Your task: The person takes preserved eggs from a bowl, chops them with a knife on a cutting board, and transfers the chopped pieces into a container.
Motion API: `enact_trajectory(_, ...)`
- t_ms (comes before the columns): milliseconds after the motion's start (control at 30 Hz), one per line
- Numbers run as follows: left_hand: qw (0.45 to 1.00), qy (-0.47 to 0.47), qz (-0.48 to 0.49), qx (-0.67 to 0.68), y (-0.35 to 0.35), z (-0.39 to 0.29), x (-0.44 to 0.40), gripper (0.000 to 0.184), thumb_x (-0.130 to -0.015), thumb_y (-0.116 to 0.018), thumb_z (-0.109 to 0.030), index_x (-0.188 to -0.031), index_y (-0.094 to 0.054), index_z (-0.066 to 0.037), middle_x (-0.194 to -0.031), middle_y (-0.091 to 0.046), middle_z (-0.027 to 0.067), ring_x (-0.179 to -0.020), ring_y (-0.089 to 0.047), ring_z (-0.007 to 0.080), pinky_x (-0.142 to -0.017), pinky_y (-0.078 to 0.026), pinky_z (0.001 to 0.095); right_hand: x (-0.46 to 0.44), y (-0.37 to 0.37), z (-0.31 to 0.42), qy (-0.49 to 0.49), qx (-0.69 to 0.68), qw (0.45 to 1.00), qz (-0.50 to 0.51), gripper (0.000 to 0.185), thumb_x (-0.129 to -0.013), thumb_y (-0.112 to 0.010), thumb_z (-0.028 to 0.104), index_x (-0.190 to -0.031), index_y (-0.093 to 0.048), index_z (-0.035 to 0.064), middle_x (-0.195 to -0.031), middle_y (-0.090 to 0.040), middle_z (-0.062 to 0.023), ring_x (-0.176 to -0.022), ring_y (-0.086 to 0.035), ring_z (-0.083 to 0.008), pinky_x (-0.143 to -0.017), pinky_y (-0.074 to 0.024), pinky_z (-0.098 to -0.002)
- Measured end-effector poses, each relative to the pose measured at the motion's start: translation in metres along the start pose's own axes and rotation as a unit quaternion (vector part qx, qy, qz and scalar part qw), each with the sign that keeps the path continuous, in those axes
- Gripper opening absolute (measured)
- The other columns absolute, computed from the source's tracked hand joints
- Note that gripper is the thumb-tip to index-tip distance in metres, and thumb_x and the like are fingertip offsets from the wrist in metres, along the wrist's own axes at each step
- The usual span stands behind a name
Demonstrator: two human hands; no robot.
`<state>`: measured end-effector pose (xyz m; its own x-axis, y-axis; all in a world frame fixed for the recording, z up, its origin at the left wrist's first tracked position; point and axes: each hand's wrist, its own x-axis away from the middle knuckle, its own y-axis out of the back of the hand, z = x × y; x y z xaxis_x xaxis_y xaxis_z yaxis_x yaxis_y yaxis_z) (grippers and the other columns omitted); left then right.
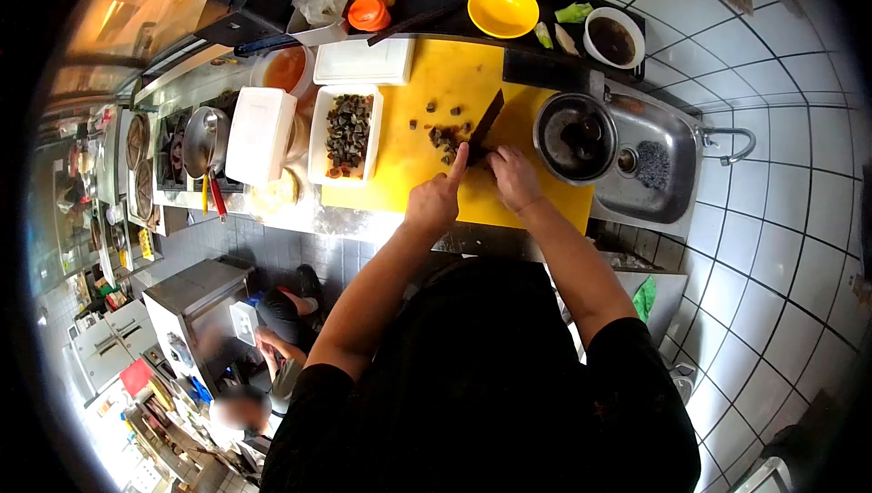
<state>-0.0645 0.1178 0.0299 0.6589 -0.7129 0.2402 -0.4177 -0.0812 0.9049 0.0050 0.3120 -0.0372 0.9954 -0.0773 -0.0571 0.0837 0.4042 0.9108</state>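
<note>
My left hand (434,202) is closed around a knife, its index finger stretched along the dark blade (489,119), which points up and to the right over the yellow cutting board (400,198). Just right of the blade, my right hand (514,179) has its fingers curled down on a dark piece of food, mostly hidden beneath the fingertips. Small dark diced pieces (442,138) lie loose left of the knife. A white tub (315,143) full of similar dark dice stands at the board's left side.
A metal bowl (543,112) with dark pieces sits between board and sink (686,180). Behind are a yellow bowl (502,8), a white bowl (636,30) of dark liquid and lidded jars. White lids, a pan (205,141) and a stove stand left. Another person sits lower left.
</note>
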Motion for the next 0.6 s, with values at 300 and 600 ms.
enact_trajectory(300, 0.999, -0.01, -0.017, 0.027, 0.0, -0.008, -0.002, 0.095, -0.085, -0.058, -0.004, -0.167, -0.016, -0.024, -0.075, -0.066, 0.0173, -0.065, -0.068, 0.035, -0.062, -0.056, 0.049, 0.005, -0.009, -0.006, 0.018, -0.036, 0.997, -0.073, 0.02, -0.087, -0.064, 0.01, -0.106, -0.07, 0.0046, -0.109, -0.067, -0.0148, -0.104, -0.063, -0.0369, -0.089, -0.0547, -0.0457)
enact_trajectory(600, 0.998, -0.002, -0.001, 0.059, 0.01, -0.016, -0.002, 0.093, -0.086, -0.058, -0.005, -0.167, -0.016, -0.021, -0.079, -0.069, 0.0195, -0.066, -0.068, 0.0366, -0.063, -0.056, 0.0489, 0.009, -0.008, -0.008, 0.012, -0.05, 0.998, -0.044, 0.022, -0.086, -0.065, 0.007, -0.108, -0.07, 0.0036, -0.107, -0.067, -0.015, -0.104, -0.063, -0.0373, -0.089, -0.0543, -0.046)
